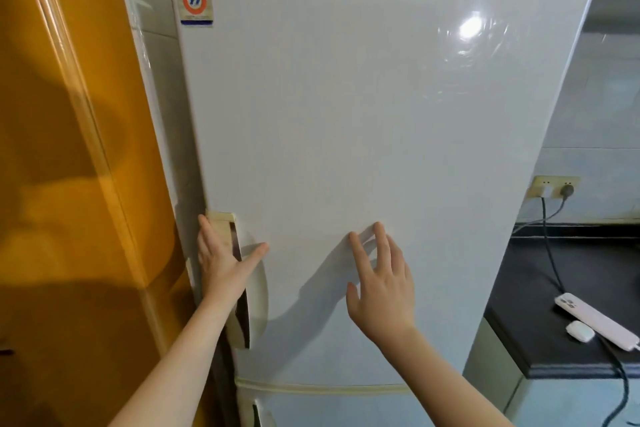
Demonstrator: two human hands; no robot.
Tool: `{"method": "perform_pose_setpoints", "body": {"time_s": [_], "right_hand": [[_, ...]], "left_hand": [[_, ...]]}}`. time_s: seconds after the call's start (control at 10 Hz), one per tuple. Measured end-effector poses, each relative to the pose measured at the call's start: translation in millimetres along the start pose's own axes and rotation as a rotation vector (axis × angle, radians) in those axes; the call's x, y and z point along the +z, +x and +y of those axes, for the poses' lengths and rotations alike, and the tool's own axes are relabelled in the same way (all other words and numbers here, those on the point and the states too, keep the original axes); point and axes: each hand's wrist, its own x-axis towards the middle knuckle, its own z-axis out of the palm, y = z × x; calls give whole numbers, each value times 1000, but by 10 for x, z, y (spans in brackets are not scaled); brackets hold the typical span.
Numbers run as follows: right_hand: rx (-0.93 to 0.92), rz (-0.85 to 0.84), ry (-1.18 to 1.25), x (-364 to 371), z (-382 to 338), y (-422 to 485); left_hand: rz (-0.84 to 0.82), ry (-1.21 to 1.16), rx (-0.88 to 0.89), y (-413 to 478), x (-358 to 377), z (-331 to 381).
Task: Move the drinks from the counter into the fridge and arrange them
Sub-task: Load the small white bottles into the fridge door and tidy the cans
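Note:
A tall white fridge fills the view, its middle door (363,114) closed. A cream handle (256,288) runs down the door's left edge. My left hand (221,260) lies flat over the top of that handle, fingers straight and thumb spread toward the door panel. My right hand (381,284) is against the lower middle of the door with straight, spread fingers, its fingertips touching the panel. Neither hand holds anything. No drinks are in view.
An orange wooden door or panel (69,184) stands close on the left. At the right is a dark counter (540,305) with a white power strip (595,322), a small white adapter (580,331) and cables from a wall socket (554,188). A lower fridge door (346,409) sits beneath.

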Motion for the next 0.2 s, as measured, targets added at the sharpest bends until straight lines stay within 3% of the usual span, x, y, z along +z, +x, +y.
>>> {"method": "perform_pose_setpoints", "body": {"time_s": [0.1, 0.2], "right_hand": [[-52, 15, 229, -145, 61, 53], [93, 2, 701, -561, 320, 88]], "left_hand": [[-26, -44, -125, -65, -19, 53], [37, -32, -153, -630, 29, -322]]}}
